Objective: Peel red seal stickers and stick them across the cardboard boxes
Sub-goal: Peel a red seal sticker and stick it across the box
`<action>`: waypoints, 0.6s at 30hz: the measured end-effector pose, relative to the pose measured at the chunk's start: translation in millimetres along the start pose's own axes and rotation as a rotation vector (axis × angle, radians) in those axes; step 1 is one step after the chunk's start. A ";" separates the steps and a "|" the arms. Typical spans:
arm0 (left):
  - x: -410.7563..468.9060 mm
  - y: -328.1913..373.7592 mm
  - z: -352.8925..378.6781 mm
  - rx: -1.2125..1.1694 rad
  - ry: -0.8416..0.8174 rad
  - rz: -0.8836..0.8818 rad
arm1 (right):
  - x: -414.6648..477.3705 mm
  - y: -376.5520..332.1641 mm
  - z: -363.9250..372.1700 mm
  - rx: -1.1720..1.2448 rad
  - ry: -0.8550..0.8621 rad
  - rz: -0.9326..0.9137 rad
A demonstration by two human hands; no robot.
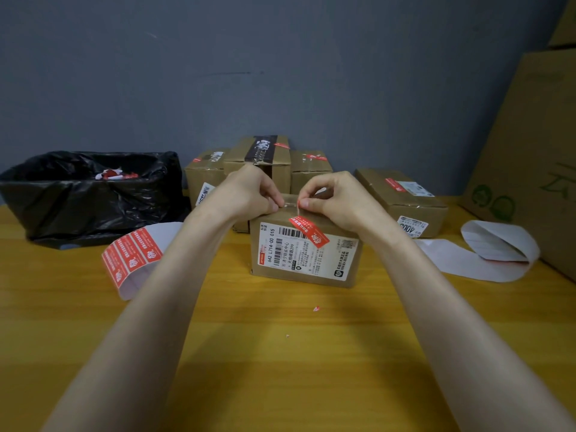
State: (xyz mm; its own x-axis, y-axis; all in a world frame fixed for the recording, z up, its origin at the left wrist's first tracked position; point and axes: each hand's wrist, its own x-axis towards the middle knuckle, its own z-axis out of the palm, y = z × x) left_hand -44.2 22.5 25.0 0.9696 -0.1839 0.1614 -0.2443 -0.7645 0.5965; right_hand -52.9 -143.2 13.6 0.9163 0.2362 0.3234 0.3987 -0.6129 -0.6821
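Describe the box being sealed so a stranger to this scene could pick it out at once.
On the yellow wooden table, cardboard boxes line the grey wall. The box stands in front of them, under the left hand and right hand. It alone has a red seal sticker dangling over its white shipping label.

Five small cardboard boxes show plainly: one front box (305,266) and four back boxes (202,176) (265,157) (308,171) (402,201). Two large cartons (530,157) (565,23) stand at the right. There are two liner strips (134,260) (486,254), one bin bag (93,198), one loose red sticker (308,230) and two hands (249,191) (336,198).
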 end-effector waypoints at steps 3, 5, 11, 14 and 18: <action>1.1 -0.6 0.3 -0.007 -0.006 0.000 | 0.5 1.9 -5.7 0.026 -0.034 0.002; 1.1 -0.4 0.8 -0.010 -0.009 -0.001 | 0.8 3.1 -7.6 0.034 -0.077 -0.004; 0.9 -0.4 -1.1 -0.007 -0.025 0.012 | 0.5 3.8 -10.5 0.077 -0.110 -0.046; 1.0 -1.2 -2.3 -0.002 -0.036 0.024 | -1.1 2.0 -10.6 0.106 -0.131 -0.046; 1.9 -3.4 -3.0 -0.002 -0.037 0.031 | -4.2 -1.9 -4.9 0.074 -0.130 -0.100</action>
State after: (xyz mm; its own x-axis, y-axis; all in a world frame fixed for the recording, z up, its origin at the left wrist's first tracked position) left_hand -41.5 26.6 25.6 0.9613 -0.2306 0.1508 -0.2746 -0.7570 0.5929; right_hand -57.7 -146.7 16.8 0.8671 0.3916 0.3078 0.4854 -0.5255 -0.6987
